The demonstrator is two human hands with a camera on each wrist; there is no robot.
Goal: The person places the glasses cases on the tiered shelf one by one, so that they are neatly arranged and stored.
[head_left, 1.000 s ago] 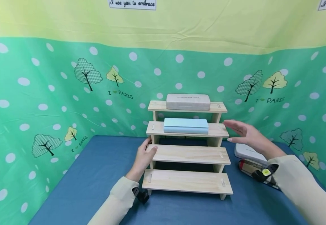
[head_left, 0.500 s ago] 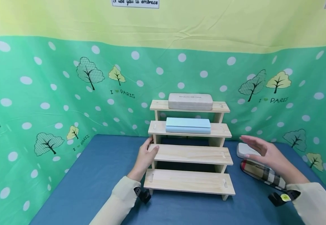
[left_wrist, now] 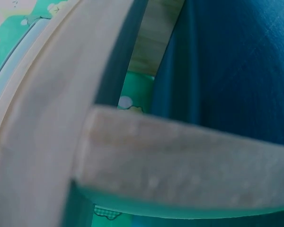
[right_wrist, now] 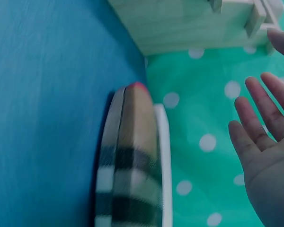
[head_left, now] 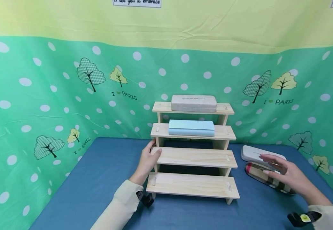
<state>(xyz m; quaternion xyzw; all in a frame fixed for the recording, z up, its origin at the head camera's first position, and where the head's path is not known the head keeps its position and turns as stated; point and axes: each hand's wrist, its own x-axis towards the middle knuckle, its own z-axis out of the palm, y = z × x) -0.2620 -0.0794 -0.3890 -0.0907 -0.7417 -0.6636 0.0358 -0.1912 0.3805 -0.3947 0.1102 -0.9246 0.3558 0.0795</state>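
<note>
Right hand (head_left: 291, 179) moved from right side of wooden shelf (head_left: 195, 187), now over plaid case (right_wrist: 132, 165) by right edge of blue table (head_left: 120, 153). Fingers bit apart, hold nothing. White case (head_left: 250, 152) behind, part hidden by hand. Left hand (head_left: 147, 163) grips shelf's left edge; fingertips hidden. Left wrist view blurry.

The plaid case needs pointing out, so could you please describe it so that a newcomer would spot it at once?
On the blue table, find the wooden stepped stand. To its right in the head view lies a white case, with the plaid case just in front. Tan and dark checks and a red tip set it apart.
</note>
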